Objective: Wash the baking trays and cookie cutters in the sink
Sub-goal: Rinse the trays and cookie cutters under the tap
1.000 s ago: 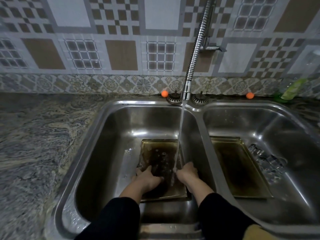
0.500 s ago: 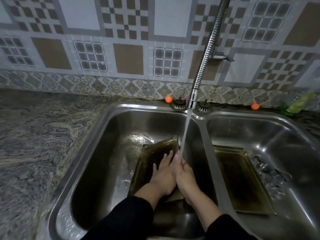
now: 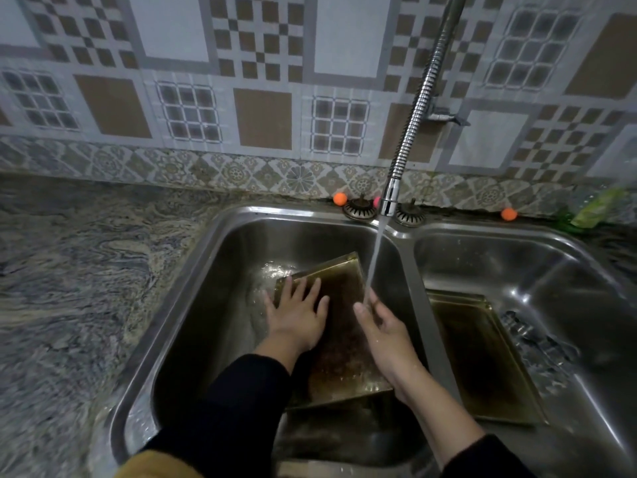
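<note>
A dark, stained baking tray (image 3: 344, 343) lies tilted in the left basin of the steel sink (image 3: 193, 270), its far end raised. My left hand (image 3: 298, 315) lies flat on the tray's upper left part with fingers spread. My right hand (image 3: 386, 332) grips the tray's right edge, thumb on top, and the water stream (image 3: 374, 260) from the faucet (image 3: 389, 201) falls onto its fingers. A second baking tray (image 3: 482, 357) lies flat in the right basin, with metal cookie cutters (image 3: 537, 339) beside it on the right.
A marbled stone counter (image 3: 69, 288) runs along the left. Two sink strainers (image 3: 359, 209) and small orange balls (image 3: 340, 199) sit on the back rim. A green bottle (image 3: 596, 208) stands at the far right against the tiled wall.
The tray went from flat on the basin floor to tilted. My hands parted: the left now lies spread on the tray's upper left, the right holds its right edge under the water.
</note>
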Available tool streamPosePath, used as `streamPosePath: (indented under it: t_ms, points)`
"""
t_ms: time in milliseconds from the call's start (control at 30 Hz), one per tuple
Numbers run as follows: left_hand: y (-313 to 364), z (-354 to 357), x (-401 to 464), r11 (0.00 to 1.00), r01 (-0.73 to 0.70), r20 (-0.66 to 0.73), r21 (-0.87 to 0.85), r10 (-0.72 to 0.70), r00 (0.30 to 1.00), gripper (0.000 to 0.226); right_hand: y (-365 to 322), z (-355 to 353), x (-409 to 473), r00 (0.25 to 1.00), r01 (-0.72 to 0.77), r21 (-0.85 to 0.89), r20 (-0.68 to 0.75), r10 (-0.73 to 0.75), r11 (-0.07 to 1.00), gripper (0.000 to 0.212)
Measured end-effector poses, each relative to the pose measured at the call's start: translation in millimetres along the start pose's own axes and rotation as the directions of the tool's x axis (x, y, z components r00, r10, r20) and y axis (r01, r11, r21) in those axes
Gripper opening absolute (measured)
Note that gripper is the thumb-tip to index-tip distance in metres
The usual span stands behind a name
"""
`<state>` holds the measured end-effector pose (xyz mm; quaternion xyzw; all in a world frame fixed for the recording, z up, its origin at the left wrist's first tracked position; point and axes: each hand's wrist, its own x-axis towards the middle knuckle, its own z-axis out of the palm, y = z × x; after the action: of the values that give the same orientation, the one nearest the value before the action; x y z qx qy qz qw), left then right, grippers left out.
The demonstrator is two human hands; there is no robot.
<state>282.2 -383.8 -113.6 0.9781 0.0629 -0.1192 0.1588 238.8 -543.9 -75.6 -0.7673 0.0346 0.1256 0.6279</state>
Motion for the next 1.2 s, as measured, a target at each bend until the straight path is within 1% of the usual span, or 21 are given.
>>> streamPosePath:
  t_ms: [33,67,133,200,233,300,367,400,467,567,633,700,767,800,867,933,967,1000,1067,1133,1200]
  points:
    - [-6.0,-0.2,-3.6,0.999,0.031,0.0,0.023,-0.031,1.0,0.057,-0.5,0.2,-0.5,1.0,-0.004,0.014,-0.008,0.004,1.0,0.06]
    - [-11.8,-0.6,-7.2,0.997,0.072,0.007,-0.014,-0.072,0.997,0.059,-0.8,0.3,-0.6,1.0,-0.002,0.03,-0.013,0.002,1.0,0.06]
    - [-19.7,-2.9,-13.6,0.97,0.141,0.02,-0.199,-0.14,0.99,0.064,-1.7,-0.5,-0.1,1.0,0.011,0.048,-0.01,-0.011,0.999,0.061]
    - [-22.3,-3.5,-16.2,0.91,0.146,-0.049,-0.388,-0.179,0.983,0.067,-2.1,-2.3,2.2,1.0,0.017,0.052,-0.01,-0.016,0.999,0.063]
    - [-23.1,-3.6,-16.1,0.864,0.124,-0.097,-0.487,-0.195,0.976,0.064,-2.7,-3.6,3.5,1.0,0.021,0.039,-0.016,-0.02,0.999,0.064]
    - [-24.4,-6.7,-16.9,0.729,0.079,-0.15,-0.68,-0.245,0.958,0.047,-2.3,-6.9,7.5,0.999,0.032,-0.051,-0.013,-0.033,0.998,0.068]
    - [-23.0,-12.7,-23.0,0.594,0.041,-0.169,-0.803,-0.294,0.941,0.034,-1.3,-11.1,13.9,0.999,0.027,-0.267,0.031,-0.019,0.963,0.073]
    - [-22.6,-16.2,-26.4,0.558,0.015,-0.192,-0.83,-0.31,0.931,0.033,-1.6,-11.9,16.9,0.998,0.014,-0.385,0.059,0.009,0.923,0.075]
    - [-18.9,-22.0,-31.8,0.535,-0.041,-0.238,-0.844,-0.305,0.922,0.035,-1.3,-11.3,24.4,0.991,-0.04,-0.531,0.087,0.102,0.847,0.078]
    - [-9.8,-24.8,-33.5,0.527,-0.097,-0.29,-0.844,-0.297,0.91,0.037,-9.0,-5.0,29.1,0.978,-0.08,-0.633,0.1,0.184,0.77,0.072]
    - [-1.0,-29.0,-33.8,0.525,-0.119,-0.327,-0.843,-0.324,0.888,0.04,-20.1,-1.0,31.4,0.988,-0.033,-0.669,0.092,0.127,0.743,0.066]
    - [12.5,-33.7,-38.6,0.552,-0.147,-0.37,-0.821,-0.318,0.873,0.045,-35.2,2.8,34.7,0.996,0.047,-0.691,0.087,0.019,0.721,0.062]
    - [28.2,-36.3,-47.8,0.595,-0.205,-0.427,-0.777,-0.26,0.866,0.05,-52.4,7.3,38.6,0.99,0.133,-0.594,0.107,-0.087,0.793,0.061]
    - [35.9,-34.9,-51.9,0.613,-0.244,-0.458,-0.751,-0.217,0.862,0.052,-62.6,9.0,39.0,0.987,0.158,-0.518,0.11,-0.118,0.841,0.06]
    - [50.5,-29.8,-61.0,0.659,-0.313,-0.518,-0.684,-0.137,0.845,0.052,-81.4,10.3,38.5,0.986,0.168,-0.448,0.085,-0.145,0.878,0.059]
    - [62.9,-22.0,-66.5,0.722,-0.37,-0.587,-0.585,-0.062,0.807,0.05,-97.2,10.1,42.0,0.99,0.118,-0.428,-0.016,-0.138,0.896,0.059]
    - [69.0,-18.0,-68.3,0.745,-0.397,-0.609,-0.536,-0.016,0.793,0.049,-101.3,8.7,45.3,0.989,0.079,-0.373,-0.084,-0.119,0.924,0.059]
    - [75.0,-15.7,-71.4,0.763,-0.419,-0.623,-0.493,0.027,0.782,0.048,-104.3,7.4,47.0,0.987,0.045,-0.269,-0.139,-0.085,0.962,0.059]
    - [83.2,-12.8,-75.7,0.778,-0.439,-0.624,-0.45,0.077,0.778,0.046,-104.5,3.2,49.5,0.979,0.022,-0.042,-0.202,-0.03,0.999,0.045]
    - [87.1,-11.6,-75.9,0.772,-0.459,-0.608,-0.439,0.12,0.785,0.047,-100.8,-4.1,49.7,0.973,0.04,0.102,-0.23,-0.015,0.994,0.035]
    - [89.4,-11.9,-76.0,0.728,-0.507,-0.562,-0.462,0.202,0.802,0.047,-97.3,-12.1,48.5,0.978,0.067,0.273,-0.207,-0.01,0.96,0.038]
